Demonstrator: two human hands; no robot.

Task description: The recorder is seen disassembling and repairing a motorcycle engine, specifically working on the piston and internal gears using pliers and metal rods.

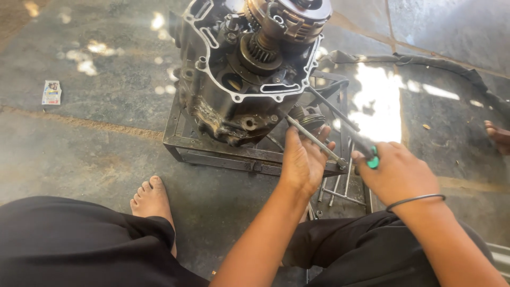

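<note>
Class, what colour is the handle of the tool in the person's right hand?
Green, peeking out of the right hand on the tool handle; head view.

Open floor [95,143] left of the metal stand [212,151], engine block [239,69] filling its top, long studs [313,139] jutting out rightward, loose rods [340,191] crowding the gap below.

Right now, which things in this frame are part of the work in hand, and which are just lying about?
In use:
- engine case on the metal stand
- long bolt held by the left hand
- green-handled screwdriver gripped by the right hand

Lying about:
- small printed packet on the floor
- dark cloth behind the stand
- loose rods by the stand
</note>
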